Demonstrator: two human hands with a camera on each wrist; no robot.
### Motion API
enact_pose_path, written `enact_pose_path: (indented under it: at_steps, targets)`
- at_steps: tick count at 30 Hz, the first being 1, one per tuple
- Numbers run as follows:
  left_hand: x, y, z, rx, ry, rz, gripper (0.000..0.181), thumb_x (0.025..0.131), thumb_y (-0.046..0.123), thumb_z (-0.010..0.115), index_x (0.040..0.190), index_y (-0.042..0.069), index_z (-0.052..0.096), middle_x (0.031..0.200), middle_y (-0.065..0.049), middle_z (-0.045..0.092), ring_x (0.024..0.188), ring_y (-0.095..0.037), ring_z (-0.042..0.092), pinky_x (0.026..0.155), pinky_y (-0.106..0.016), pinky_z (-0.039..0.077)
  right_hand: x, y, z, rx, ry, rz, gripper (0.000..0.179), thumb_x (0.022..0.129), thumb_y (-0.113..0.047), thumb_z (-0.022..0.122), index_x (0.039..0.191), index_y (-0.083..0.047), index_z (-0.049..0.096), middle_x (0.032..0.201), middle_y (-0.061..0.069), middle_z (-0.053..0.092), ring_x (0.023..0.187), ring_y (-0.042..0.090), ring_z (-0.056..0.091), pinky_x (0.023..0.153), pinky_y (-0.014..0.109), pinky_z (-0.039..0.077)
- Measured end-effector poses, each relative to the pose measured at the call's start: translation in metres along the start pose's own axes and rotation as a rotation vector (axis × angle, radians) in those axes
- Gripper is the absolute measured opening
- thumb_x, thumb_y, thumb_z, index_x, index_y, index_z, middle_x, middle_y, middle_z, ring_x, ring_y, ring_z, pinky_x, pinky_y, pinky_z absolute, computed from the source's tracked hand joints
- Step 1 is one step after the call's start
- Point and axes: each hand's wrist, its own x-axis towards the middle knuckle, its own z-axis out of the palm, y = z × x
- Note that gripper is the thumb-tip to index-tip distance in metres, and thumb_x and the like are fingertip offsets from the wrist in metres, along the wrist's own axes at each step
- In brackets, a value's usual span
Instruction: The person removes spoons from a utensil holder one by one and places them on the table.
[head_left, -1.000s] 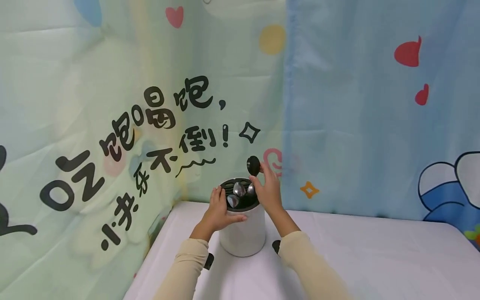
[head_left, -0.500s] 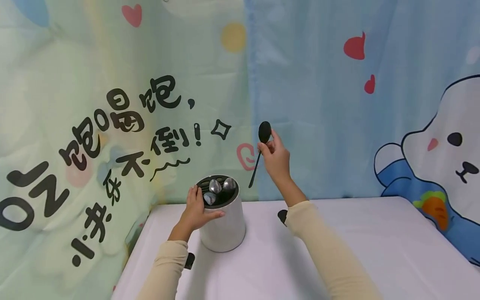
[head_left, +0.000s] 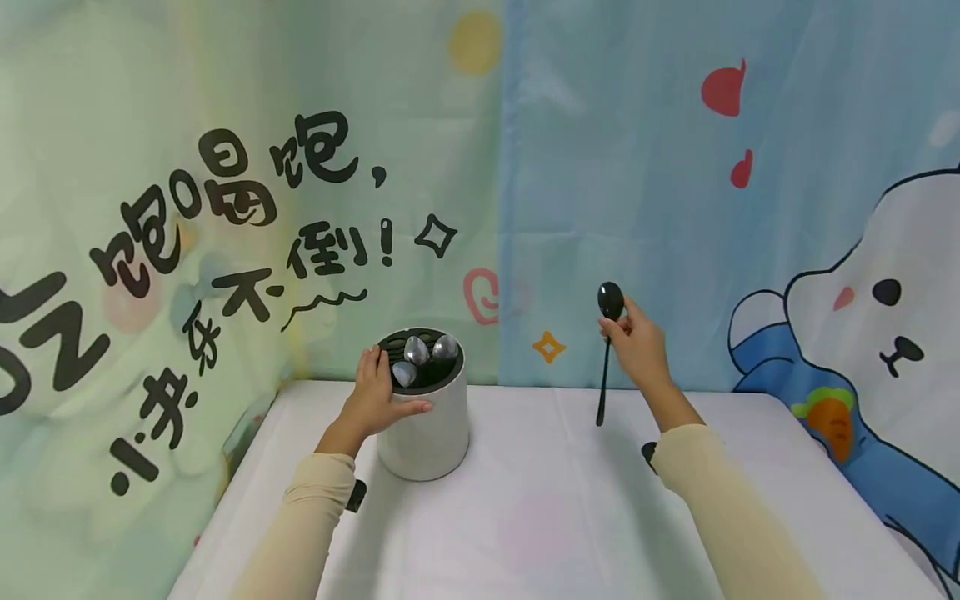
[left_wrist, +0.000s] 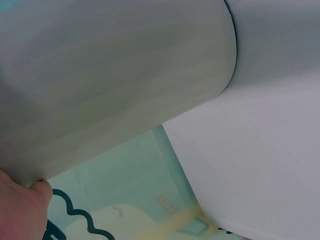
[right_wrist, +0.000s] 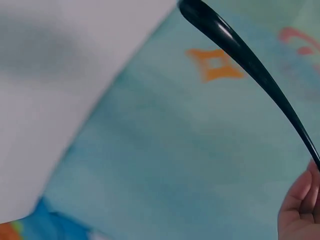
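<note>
A white cylindrical utensil holder point(head_left: 423, 437) with a black slotted top stands on the table at centre-left in the head view. Several silver spoons point(head_left: 416, 350) show their bowls above its top. My left hand point(head_left: 375, 397) grips the holder near its rim, fingers at the left side and thumb across the front. To the right, my right hand point(head_left: 637, 343) pinches a black spoon point(head_left: 611, 301) just below its bowl. The spoon is held bowl up, handle hanging down; in the right wrist view the dark handle point(right_wrist: 250, 60) shows large.
A white-covered table point(head_left: 525, 517) spreads in front of and to the right of the holder. Printed cloth curtain point(head_left: 600, 167) hangs behind the back edge, with another patterned cloth at the left.
My right hand has lifted the black spoon out of the holder, then carried it right and lowered it somewhat. My left hand stays on the holder. The head view has shifted.
</note>
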Motion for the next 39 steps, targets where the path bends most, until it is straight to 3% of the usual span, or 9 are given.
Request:
enact_pose_path:
  at_steps: [3,5,8,12,15,21,28,32,39]
  targets:
    - [0.004,0.000,-0.007,0.019,-0.006,0.008,0.113,0.074,0.052,0.069,0.144,-0.006,0.003,0.152,-0.020,-0.003,0.140,-0.035,-0.007,0.108,-0.052,0.021,-0.011,0.030,-0.011,-0.087,-0.079,0.071,0.049,0.096,-0.023,0.047,0.135,0.006,0.037,0.089,0.022,0.062,0.082,0.033,0.059,0.064,0.032,0.040]
    - [0.007,0.000,-0.010,0.027,-0.005,0.012,0.113,0.074,0.051,0.069,0.144,-0.006,0.003,0.152,-0.020,-0.003,0.140,-0.035,-0.008,0.108,-0.051,0.021,-0.020,0.050,-0.016,-0.138,-0.133,0.099,0.042,0.096,-0.020,0.046,0.126,0.009,0.043,0.087,0.022,0.061,0.077,0.032,0.058,0.059,0.031,0.040]
    - [0.008,-0.001,-0.013,0.034,-0.003,0.008,0.113,0.073,0.052,0.069,0.144,-0.006,0.003,0.152,-0.020,-0.004,0.140,-0.035,-0.008,0.108,-0.051,0.021,-0.037,0.079,-0.019,-0.194,-0.219,0.138,0.036,0.095,-0.015,0.047,0.117,0.013,0.045,0.086,0.026,0.063,0.077,0.037,0.059,0.059,0.036,0.045]
    - [0.007,-0.004,-0.012,0.023,-0.003,-0.005,0.114,0.073,0.052,0.069,0.144,-0.005,0.002,0.152,-0.019,-0.004,0.140,-0.034,-0.008,0.108,-0.051,0.021,-0.056,0.110,-0.018,-0.263,-0.315,0.209,0.043,0.094,-0.014,0.046,0.121,0.019,0.039,0.087,0.027,0.065,0.082,0.040,0.060,0.068,0.045,0.046]
    - [0.005,-0.006,-0.011,0.009,-0.003,-0.012,0.114,0.072,0.053,0.070,0.145,-0.004,0.002,0.153,-0.018,-0.004,0.140,-0.033,-0.009,0.108,-0.051,0.021,-0.065,0.126,-0.017,-0.298,-0.360,0.257,0.045,0.092,-0.013,0.045,0.120,0.021,0.038,0.083,0.025,0.065,0.077,0.036,0.059,0.067,0.044,0.045]
    - [0.001,-0.010,-0.010,0.004,0.011,-0.005,0.114,0.072,0.053,0.070,0.144,-0.006,0.003,0.152,-0.019,-0.003,0.140,-0.034,-0.008,0.108,-0.051,0.021,-0.074,0.144,-0.008,-0.319,-0.418,0.345,0.046,0.092,-0.013,0.046,0.120,0.022,0.037,0.087,0.026,0.062,0.081,0.036,0.058,0.071,0.046,0.044]
    - [0.002,-0.009,-0.009,0.003,0.001,-0.006,0.114,0.073,0.053,0.069,0.144,-0.006,0.003,0.152,-0.020,-0.003,0.140,-0.035,-0.008,0.109,-0.051,0.021,-0.083,0.156,0.009,-0.372,-0.439,0.389,0.052,0.090,-0.015,0.046,0.126,0.020,0.033,0.127,0.040,0.036,0.117,0.054,0.036,0.095,0.057,0.035]
    - [0.005,-0.008,-0.006,-0.004,0.006,-0.004,0.114,0.072,0.054,0.069,0.144,-0.005,0.003,0.153,-0.018,-0.004,0.140,-0.033,-0.008,0.108,-0.050,0.022,-0.088,0.163,0.019,-0.394,-0.458,0.415,0.051,0.091,-0.015,0.046,0.126,0.020,0.034,0.128,0.039,0.036,0.119,0.053,0.034,0.098,0.056,0.032]
    - [0.007,-0.007,-0.002,-0.002,-0.006,-0.018,0.114,0.072,0.055,0.069,0.145,-0.004,0.003,0.153,-0.016,-0.004,0.141,-0.031,-0.009,0.107,-0.051,0.024,-0.095,0.170,0.027,-0.447,-0.491,0.449,0.046,0.090,-0.013,0.048,0.114,0.025,0.041,0.116,0.040,0.046,0.110,0.053,0.043,0.094,0.055,0.037]
